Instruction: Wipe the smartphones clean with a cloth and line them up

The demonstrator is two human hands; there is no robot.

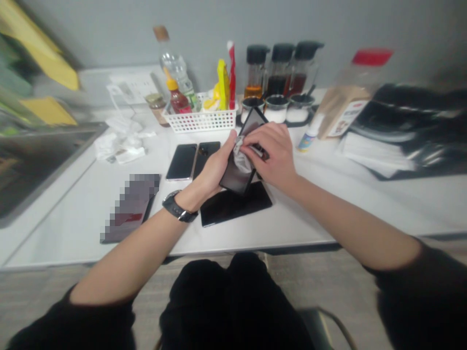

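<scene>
Two bare hands worked above a white laminate bench point(302, 228). Far left sat a stainless-steel sink point(44, 165), then a flat, pixelated, slab-shaped object point(131, 206) and two black glass smartphones point(181, 161) side by side. The left hand point(215, 165) gripped a dark glass smartphone point(237, 177), tilted up off the bench, which exposed its face to the right hand point(270, 153), pinching a crumpled grey cloth point(241, 155) against it. A flat black phone point(235, 206) lay beneath.
</scene>
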